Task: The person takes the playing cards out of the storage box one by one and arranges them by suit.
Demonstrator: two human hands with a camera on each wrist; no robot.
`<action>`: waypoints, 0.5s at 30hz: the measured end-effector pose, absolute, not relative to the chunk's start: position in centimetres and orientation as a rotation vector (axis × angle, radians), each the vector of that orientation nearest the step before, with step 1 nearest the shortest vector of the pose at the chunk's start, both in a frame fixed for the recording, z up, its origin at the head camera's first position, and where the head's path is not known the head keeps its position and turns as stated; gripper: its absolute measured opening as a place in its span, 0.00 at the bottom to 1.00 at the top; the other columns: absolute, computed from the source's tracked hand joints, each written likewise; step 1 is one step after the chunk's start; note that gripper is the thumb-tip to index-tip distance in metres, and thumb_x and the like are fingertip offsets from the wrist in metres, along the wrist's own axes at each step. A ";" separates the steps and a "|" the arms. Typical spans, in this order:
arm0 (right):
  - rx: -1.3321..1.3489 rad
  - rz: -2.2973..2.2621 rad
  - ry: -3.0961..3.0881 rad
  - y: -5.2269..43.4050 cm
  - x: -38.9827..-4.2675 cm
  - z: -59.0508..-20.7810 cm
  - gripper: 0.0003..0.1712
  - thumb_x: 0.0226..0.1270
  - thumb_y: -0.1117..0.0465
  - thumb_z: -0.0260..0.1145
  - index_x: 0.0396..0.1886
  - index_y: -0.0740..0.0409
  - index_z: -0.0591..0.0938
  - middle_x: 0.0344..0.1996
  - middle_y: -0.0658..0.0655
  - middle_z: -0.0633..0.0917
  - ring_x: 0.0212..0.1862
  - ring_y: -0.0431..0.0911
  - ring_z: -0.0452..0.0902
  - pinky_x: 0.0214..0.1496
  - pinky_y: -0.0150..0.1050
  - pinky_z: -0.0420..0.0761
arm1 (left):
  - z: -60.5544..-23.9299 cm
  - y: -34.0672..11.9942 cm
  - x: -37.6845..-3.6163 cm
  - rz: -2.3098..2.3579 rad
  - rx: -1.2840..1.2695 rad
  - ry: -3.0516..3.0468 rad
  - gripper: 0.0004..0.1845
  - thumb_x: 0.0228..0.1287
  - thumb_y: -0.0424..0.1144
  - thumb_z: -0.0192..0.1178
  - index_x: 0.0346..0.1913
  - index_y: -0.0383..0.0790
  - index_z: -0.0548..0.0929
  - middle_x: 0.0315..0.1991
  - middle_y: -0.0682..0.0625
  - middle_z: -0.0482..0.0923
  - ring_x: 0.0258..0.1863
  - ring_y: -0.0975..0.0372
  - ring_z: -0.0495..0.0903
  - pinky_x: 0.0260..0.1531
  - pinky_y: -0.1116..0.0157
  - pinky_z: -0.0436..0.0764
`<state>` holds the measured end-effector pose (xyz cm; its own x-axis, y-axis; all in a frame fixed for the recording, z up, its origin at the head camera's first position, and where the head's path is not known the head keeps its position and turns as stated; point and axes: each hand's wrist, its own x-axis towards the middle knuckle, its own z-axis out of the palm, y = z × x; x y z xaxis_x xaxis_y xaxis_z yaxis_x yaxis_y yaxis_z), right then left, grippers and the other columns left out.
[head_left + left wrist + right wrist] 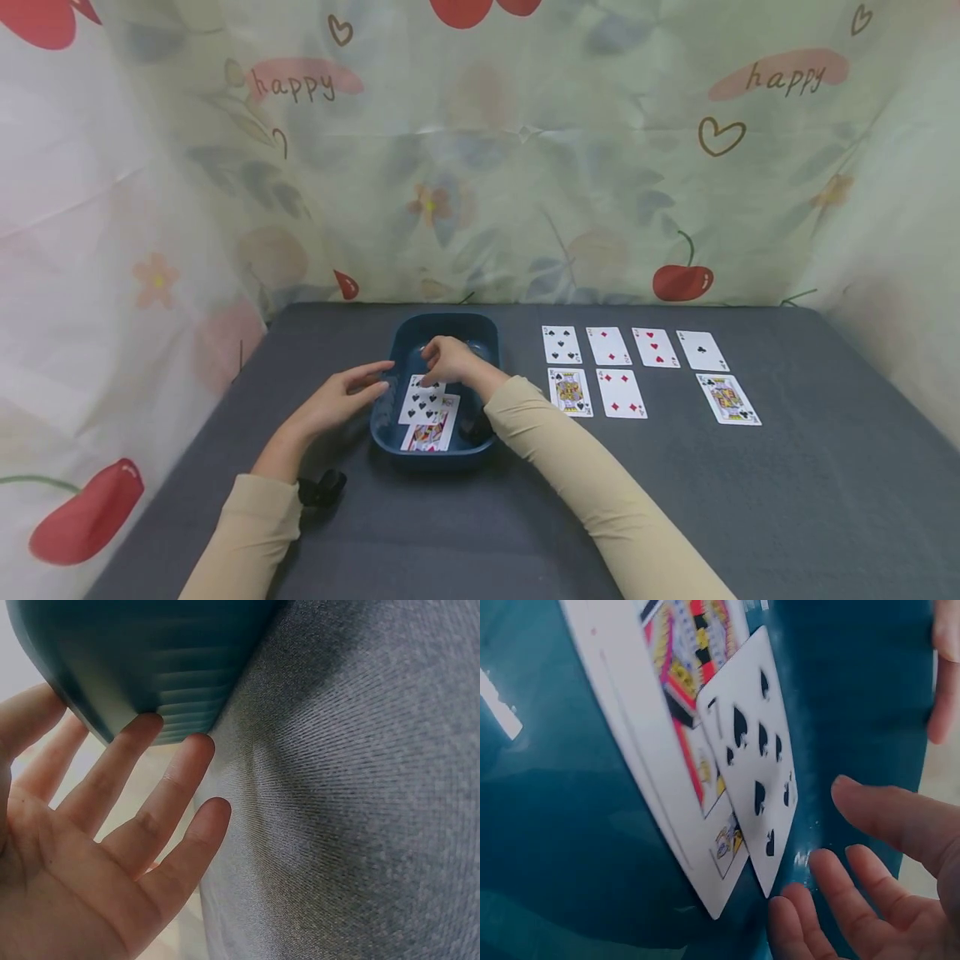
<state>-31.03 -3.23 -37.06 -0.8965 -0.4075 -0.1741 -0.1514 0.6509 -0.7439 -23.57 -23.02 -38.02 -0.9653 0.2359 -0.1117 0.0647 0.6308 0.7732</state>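
Tray: a dark blue tray is placed on the grey table, left of the middle and toward the far edge.

Cards in tray: a seven of spades lies on top of a face card; in the right wrist view the seven is seen partly overlapping it.

Laid-out cards: two rows of cards are set toward the far right part of the table, with a black card at the left of the far row and a king of clubs at the right of the near row. One place in the near row is not filled.

Left hand: the left hand is held against the outer left wall of the tray, fingers straight and spread, nothing gripped.

Right hand: the right hand is lowered inside the tray, just above the far end of the seven. Its fingers are seen relaxed and slightly apart beside the card's corner; nothing is pinched yet.

Step in hand (judged): the top card is about to be picked up.

How to do it well (judged): the tray should be kept steady by the left hand. Only the seven should be lifted, by its free corner, so that the face card under it is not dragged along.
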 end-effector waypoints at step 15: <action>-0.526 -0.735 2.675 -3.4 -30.6 -37.5 0.34 0.43 0.65 0.76 0.54 0.60 0.74 0.48 0.59 0.80 0.52 0.51 0.75 0.57 0.42 0.75 | -37.7 -23.0 -23.4 1.241 0.237 2.650 0.28 0.69 0.49 0.51 0.69 0.47 0.64 0.69 0.37 0.61 0.65 0.44 0.67 0.60 0.45 0.69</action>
